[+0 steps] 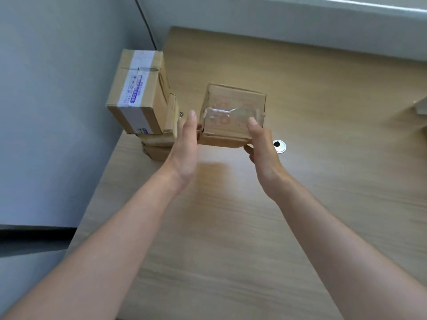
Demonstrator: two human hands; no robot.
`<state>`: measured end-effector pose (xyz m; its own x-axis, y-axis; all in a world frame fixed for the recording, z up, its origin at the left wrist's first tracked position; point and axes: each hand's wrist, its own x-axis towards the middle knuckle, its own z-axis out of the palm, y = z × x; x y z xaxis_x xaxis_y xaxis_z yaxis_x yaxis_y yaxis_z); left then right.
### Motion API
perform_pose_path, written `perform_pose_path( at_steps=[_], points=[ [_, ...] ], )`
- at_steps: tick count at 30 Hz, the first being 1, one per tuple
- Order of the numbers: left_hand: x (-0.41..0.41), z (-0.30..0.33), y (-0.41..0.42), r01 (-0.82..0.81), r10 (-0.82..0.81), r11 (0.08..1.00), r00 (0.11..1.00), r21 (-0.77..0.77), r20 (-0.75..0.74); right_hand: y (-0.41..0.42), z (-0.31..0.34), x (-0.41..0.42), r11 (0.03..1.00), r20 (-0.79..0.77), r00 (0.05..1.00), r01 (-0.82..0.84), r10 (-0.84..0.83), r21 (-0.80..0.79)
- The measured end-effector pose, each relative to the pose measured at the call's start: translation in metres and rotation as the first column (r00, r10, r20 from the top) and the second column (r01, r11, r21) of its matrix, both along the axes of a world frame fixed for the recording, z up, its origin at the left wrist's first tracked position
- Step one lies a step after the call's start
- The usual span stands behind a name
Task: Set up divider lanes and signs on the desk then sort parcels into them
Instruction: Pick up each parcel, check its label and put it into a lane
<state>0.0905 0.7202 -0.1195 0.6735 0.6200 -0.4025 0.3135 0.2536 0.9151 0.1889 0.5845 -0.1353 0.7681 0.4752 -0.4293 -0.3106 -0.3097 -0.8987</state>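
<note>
A small brown cardboard parcel (233, 112) with clear tape and faint red print hangs above the wooden desk (231, 215). My right hand (263, 148) grips its near right corner, thumb on top and fingers curled underneath. My left hand (184, 148) is flat with straight fingers beside the parcel's left side; whether it touches the parcel I cannot tell. A stack of cardboard parcels (143, 102) stands at the desk's left edge, the top one bearing white tape with blue print.
A round cable grommet (279, 146) sits in the desk just right of my right hand. A black cable (145, 21) runs down the wall behind the stack. A white object (420, 107) shows at the right edge. The floor drops away left of the desk.
</note>
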Motion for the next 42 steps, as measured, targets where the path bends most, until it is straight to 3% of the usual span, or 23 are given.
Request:
perform_pose_path(
  at_steps=[10,26,33,37,42],
  points=[
    [-0.016,0.036,-0.022,-0.045,0.044,0.998,0.999,-0.049,-0.015,-0.044,0.038,-0.017,0.992,0.149,0.986,-0.094,0.081,0.080],
    [-0.051,0.104,-0.087,0.074,-0.099,0.987,0.980,0.144,0.175,-0.119,0.082,-0.031,0.966,0.075,0.993,-0.109,0.094,0.235],
    [-0.088,0.144,-0.082,0.140,-0.196,0.964,0.949,0.227,0.247,-0.119,0.133,-0.046,0.886,0.023,1.000,-0.006,-0.005,0.463],
    [-0.108,0.157,-0.081,0.068,-0.144,0.973,0.928,0.222,0.345,-0.116,0.157,-0.068,0.821,-0.017,0.999,0.043,-0.040,0.569],
    [-0.132,0.152,-0.097,0.086,-0.085,0.996,0.937,0.011,0.338,-0.114,0.174,-0.107,0.711,-0.088,0.986,0.162,-0.141,0.684]
  ],
)
